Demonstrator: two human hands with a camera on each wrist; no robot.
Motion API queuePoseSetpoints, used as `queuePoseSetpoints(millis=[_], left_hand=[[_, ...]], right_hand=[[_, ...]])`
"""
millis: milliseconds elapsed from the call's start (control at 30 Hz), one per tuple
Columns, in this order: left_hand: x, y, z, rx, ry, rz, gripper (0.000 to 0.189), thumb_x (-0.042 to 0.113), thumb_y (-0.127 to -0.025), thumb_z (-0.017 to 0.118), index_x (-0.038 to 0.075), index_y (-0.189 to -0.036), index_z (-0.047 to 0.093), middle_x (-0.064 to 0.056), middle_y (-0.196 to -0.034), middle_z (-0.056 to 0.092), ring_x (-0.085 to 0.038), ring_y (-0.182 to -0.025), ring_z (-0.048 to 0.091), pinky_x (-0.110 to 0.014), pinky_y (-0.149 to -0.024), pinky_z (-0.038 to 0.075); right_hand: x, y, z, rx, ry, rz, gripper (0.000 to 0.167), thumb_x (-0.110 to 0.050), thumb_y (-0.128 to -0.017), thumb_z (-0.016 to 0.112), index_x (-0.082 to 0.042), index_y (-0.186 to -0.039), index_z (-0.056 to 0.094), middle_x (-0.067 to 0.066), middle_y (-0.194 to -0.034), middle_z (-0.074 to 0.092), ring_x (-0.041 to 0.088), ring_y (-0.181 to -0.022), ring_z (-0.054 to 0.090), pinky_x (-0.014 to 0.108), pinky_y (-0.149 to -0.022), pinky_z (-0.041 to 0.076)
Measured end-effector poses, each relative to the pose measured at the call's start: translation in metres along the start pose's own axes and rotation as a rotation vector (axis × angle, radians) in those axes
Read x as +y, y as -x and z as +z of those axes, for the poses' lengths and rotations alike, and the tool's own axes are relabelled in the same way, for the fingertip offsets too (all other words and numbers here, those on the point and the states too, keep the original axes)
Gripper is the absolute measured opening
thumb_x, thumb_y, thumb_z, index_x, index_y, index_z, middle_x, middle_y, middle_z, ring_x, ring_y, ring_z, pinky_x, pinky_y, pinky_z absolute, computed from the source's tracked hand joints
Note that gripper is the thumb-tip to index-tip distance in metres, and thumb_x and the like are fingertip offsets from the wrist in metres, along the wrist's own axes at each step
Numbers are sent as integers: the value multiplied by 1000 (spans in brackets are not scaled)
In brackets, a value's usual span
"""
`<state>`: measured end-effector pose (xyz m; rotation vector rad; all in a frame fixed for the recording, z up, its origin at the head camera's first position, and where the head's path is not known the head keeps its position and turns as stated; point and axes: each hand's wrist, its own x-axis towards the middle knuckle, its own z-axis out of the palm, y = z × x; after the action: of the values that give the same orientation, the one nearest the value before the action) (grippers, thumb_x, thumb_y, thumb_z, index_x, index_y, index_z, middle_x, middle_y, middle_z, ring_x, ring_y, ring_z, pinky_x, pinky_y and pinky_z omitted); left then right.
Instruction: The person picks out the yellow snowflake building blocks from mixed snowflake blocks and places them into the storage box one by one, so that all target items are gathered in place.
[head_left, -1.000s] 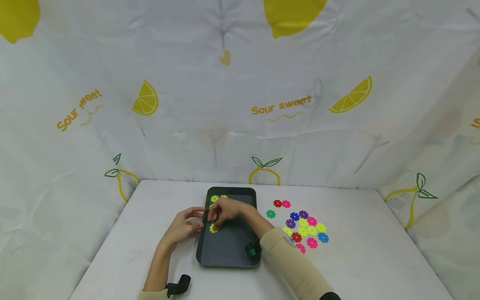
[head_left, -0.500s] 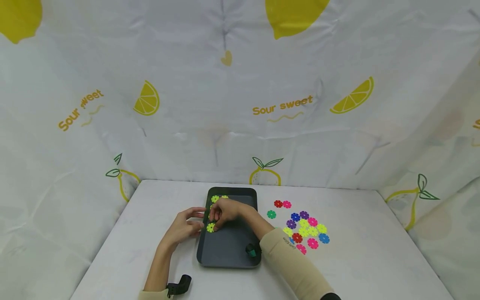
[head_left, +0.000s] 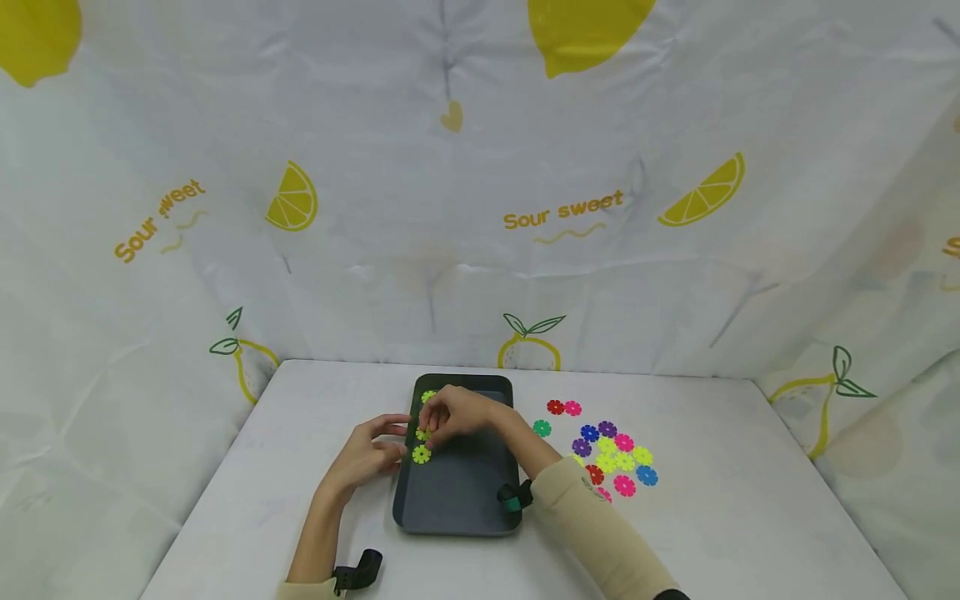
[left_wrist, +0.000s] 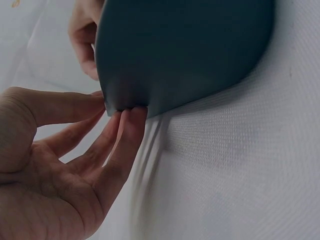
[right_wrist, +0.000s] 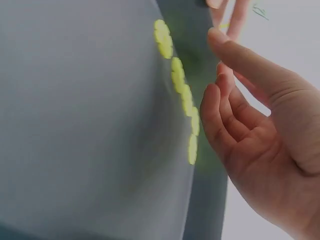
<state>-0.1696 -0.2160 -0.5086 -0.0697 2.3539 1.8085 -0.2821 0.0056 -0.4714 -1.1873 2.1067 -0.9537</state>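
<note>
A dark grey tray (head_left: 465, 500) lies on the table. Along its left side runs a line of several yellow flower-shaped discs (right_wrist: 187, 100), partly covered by my right hand in the head view. My right hand (head_left: 459, 412) hovers over that line, thumb and fingers apart with nothing between them, as the right wrist view (right_wrist: 265, 115) shows. With loosely extended fingers my left hand (head_left: 363, 452) touches the tray's outer left side. In the left wrist view its fingertips (left_wrist: 132, 115) lie against the tray wall and its thumb meets the rim.
To the right of the tray lie several loose flower-shaped discs, among them pink (head_left: 624, 485), purple (head_left: 607, 429), yellow (head_left: 642, 456), red (head_left: 555, 407) and green (head_left: 542, 427). My right sleeve (head_left: 592, 525) covers part of that spread. A lemon-print curtain (head_left: 420, 208) hangs behind the table.
The lowest yellow disc has slid left into the line along the tray's side. My right hand has then let it go and lifted slightly up and right. My left hand stays put.
</note>
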Motion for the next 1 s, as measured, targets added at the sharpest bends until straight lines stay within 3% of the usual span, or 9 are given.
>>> queuePoseSetpoints(millis=[333,667,1000], left_hand=[[-1,2,3,20,-6,-10,58,1,-92,72,6,-149,62,-23,-138,67,-22,-95,75,-39,-78,65],[-1,1,4,30,-14,-7,58,-1,-91,71,6,-148,62,-23,-137,67,-21,-94,76,-37,-77,65],[0,3,3,27,-7,-2,58,-2,-91,72,5,-148,63,-24,-137,67,-22,-94,76,-40,-79,66]], right_hand=[[5,27,-17,88,-15,-26,34,-16,-91,88,2,-118,76,2,-98,76,4,-85,68,19,-80,58],[11,77,-36,212,-11,-13,22,-19,-94,85,-8,-111,76,4,-99,77,8,-84,67,23,-82,59],[19,126,-44,256,-8,44,19,-20,-98,81,-9,-112,75,6,-105,75,17,-93,70,27,-86,62]])
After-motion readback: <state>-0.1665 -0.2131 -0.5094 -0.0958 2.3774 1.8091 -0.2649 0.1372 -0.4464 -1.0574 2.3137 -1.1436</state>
